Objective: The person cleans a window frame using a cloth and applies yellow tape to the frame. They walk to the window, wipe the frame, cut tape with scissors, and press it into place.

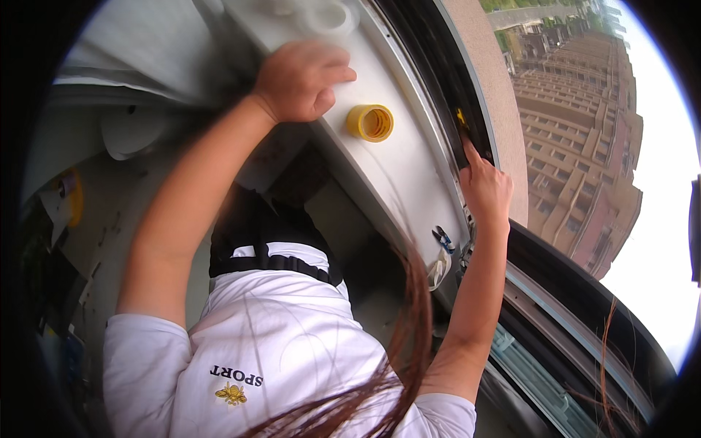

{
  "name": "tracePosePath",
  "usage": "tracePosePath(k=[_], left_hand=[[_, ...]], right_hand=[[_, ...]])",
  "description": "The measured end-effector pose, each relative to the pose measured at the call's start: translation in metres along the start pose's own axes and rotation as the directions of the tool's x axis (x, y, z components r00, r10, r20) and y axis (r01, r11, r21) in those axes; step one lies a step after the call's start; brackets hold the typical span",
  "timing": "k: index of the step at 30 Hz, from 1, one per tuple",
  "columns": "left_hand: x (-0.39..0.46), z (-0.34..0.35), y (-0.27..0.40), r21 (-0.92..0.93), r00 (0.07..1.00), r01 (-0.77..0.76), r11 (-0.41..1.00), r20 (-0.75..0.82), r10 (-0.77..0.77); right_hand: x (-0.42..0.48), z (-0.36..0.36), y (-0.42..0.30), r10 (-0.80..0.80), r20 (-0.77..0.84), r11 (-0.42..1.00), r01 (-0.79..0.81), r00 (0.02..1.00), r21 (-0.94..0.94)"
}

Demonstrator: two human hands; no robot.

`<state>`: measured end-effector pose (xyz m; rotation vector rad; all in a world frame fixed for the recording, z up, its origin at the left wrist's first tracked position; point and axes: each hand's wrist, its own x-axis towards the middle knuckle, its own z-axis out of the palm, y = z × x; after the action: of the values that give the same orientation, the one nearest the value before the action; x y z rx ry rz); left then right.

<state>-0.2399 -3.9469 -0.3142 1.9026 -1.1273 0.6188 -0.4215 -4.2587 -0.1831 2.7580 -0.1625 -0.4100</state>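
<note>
My left hand (pixel 306 82), blurred, is above the inner edge of the white windowsill (pixel 405 169). Its fingers are loosely curled, with a gap between index finger and thumb and nothing visible there. A roll of yellow adhesive tape (pixel 371 123) rests on the sill to the right of this hand. My right hand (pixel 484 186) reaches over the dark window frame (pixel 446 71). Its index finger extends into the frame's channel, beside a small yellow object (pixel 460 117); whether they touch is unclear. The other fingers are folded and their inner side is hidden.
Blue-and-black handled cutters (pixel 443 240) and a whitish strip (pixel 440 269) lie at the sill's near end. A blurred white roll (pixel 328 19) is at its far end. Pale curtain fabric (pixel 148 49) hangs left. Beyond the frame are an outer ledge (pixel 506 109) and buildings outside. Loose hair crosses the view.
</note>
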Motion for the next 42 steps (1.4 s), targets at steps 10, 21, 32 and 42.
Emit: tracePosePath(k=[10,21,32,42], left_hand=[[0.001,-0.003,-0.001,-0.003,1.000,0.002,1.000,0.029,-0.002],[-0.007,0.003,-0.001,-0.006,0.999,0.026,1.000,0.030,-0.026],[-0.008,0.006,0.000,-0.027,1.000,0.025,0.999,0.011,-0.025],[-0.008,0.009,0.000,-0.031,1.000,0.020,0.999,0.008,-0.020]], right_hand=[[0.003,-0.001,-0.004,-0.003,-0.028,1.000,0.003,1.000,-0.016],[0.000,-0.005,-0.006,0.045,0.030,0.999,-0.046,0.999,0.026],[0.004,0.004,-0.014,0.088,0.007,0.987,-0.086,0.996,-0.136],[-0.003,0.003,-0.015,0.121,0.003,0.986,-0.120,0.993,-0.119]])
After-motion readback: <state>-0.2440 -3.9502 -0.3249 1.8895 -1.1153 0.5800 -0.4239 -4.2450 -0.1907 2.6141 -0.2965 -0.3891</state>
